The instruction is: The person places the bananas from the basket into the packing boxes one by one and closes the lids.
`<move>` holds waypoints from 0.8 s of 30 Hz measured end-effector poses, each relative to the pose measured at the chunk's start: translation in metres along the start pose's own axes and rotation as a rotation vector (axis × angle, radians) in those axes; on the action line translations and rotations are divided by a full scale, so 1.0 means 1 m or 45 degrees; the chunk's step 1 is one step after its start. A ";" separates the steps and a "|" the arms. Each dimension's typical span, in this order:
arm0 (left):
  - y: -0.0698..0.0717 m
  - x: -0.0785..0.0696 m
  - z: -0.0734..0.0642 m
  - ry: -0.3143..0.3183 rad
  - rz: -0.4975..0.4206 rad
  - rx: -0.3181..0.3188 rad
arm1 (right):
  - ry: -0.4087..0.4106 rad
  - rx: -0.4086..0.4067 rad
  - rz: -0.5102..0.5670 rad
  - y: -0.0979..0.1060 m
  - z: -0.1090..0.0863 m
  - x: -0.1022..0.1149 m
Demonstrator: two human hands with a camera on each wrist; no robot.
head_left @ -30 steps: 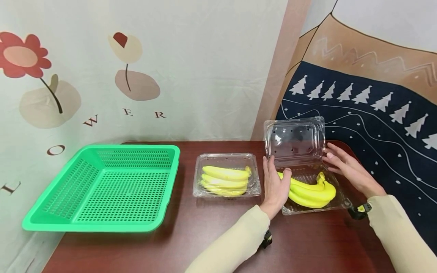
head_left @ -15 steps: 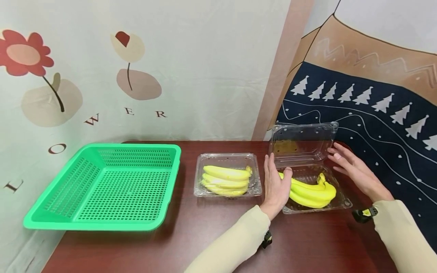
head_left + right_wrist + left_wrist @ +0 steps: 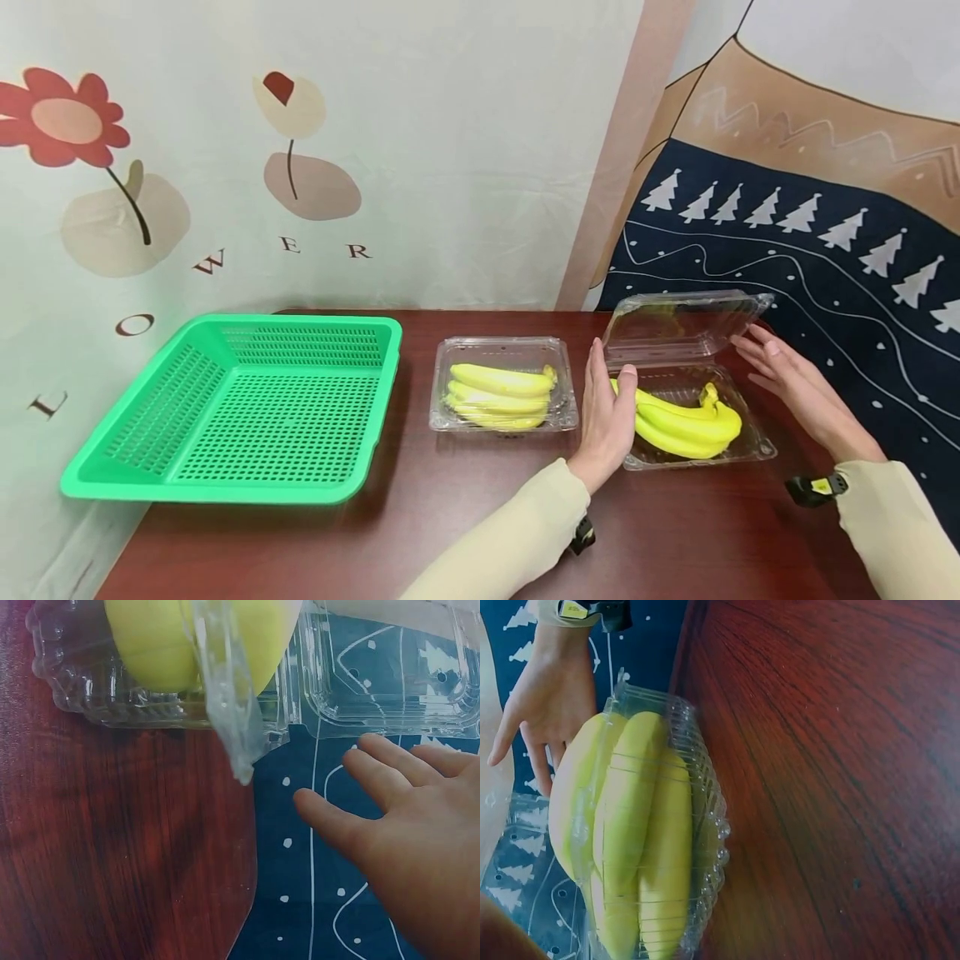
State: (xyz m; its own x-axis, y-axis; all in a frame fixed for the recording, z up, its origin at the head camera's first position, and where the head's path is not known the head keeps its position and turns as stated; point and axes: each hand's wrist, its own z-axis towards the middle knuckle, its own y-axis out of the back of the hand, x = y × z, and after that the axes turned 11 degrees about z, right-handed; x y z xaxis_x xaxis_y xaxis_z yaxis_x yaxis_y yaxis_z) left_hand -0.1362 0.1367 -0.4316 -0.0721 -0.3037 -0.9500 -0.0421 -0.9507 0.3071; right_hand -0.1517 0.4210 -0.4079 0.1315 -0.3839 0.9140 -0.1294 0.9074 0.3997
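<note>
A clear plastic clamshell box holds a bunch of bananas on the table's right side. Its hinged lid stands raised at the back, leaning forward. My left hand is at the box's left edge, fingers straight, thumb in front of the banana tips. At the lid's right edge is my right hand, fingers extended; whether they touch it I cannot tell. The left wrist view shows the bananas through the box wall, with the right hand beyond. In the right wrist view the lid lies past the fingertips.
To the left sits a second clamshell box, closed over bananas. A green perforated basket stands at the far left of the brown table. Patterned cloth hangs behind.
The lid has tipped forward and lower, from nearly upright. My right hand has shifted a little right and downward in view. My left hand has stayed at the box's left side.
</note>
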 end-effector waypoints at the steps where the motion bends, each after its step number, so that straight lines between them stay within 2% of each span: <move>1: 0.001 0.000 -0.001 -0.002 -0.006 0.001 | -0.005 -0.002 0.005 0.000 -0.001 0.000; 6: 0.005 -0.002 -0.004 0.001 -0.047 -0.007 | 0.000 -0.001 0.028 -0.001 -0.006 0.001; 13: 0.009 -0.008 -0.007 0.083 -0.106 -0.009 | 0.017 0.007 0.020 0.000 -0.013 -0.002; 16: 0.010 -0.011 -0.008 0.116 -0.126 -0.015 | 0.050 0.033 0.077 0.001 -0.016 -0.004; 19: 0.011 -0.012 -0.009 0.142 -0.146 -0.012 | 0.077 0.077 0.206 0.002 -0.018 -0.007; 24: 0.012 -0.012 -0.011 0.140 -0.150 0.001 | 0.095 0.110 0.267 0.002 -0.021 -0.009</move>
State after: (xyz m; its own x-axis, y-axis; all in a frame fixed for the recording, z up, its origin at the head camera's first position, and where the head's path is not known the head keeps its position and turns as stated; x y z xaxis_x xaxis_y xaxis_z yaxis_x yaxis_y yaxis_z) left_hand -0.1249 0.1288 -0.4169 0.0431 -0.1952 -0.9798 -0.0448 -0.9801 0.1933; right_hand -0.1326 0.4301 -0.4170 0.1649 -0.1722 0.9712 -0.2444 0.9468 0.2093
